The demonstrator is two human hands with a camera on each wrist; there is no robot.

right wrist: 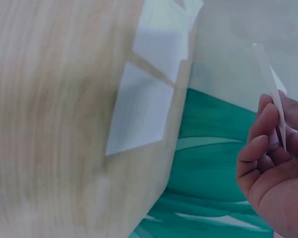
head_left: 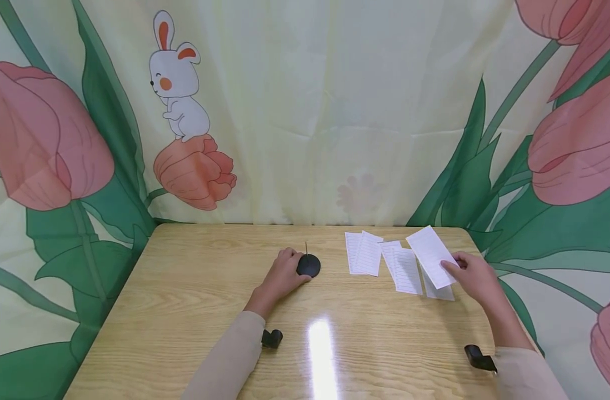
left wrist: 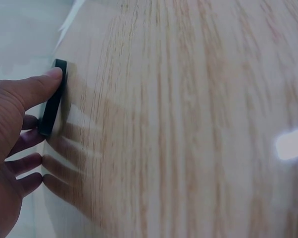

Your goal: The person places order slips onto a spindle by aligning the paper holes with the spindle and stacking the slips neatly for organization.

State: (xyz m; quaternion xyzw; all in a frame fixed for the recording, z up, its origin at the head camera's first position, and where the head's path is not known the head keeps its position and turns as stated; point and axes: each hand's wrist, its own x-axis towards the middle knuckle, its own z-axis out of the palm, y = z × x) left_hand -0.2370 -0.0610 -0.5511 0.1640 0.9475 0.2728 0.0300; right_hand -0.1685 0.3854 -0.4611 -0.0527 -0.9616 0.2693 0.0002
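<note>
My left hand [head_left: 284, 273] grips the rim of a receipt spike's round black base [head_left: 313, 268]; its thin spike [head_left: 306, 249] points upward. In the left wrist view the base [left wrist: 54, 101] appears edge-on on the table, between thumb and fingers; the spike cannot be made out there. On the right, my right hand [head_left: 477, 276] pinches a white paper slip [head_left: 427, 253] by its lower right edge, raised above the table. Seen from the right wrist, that slip [right wrist: 264, 69] is nearly edge-on. Beneath it lies another slip [head_left: 442, 293], partly covered.
Several lined paper slips lie right of the spike: an overlapping pair [head_left: 370, 255] and a second overlapping pair [head_left: 408, 272]. The wooden table [head_left: 195, 289] ends at a curtain [head_left: 295, 139] printed with tulips and a rabbit. A light reflection shows on the tabletop near the front.
</note>
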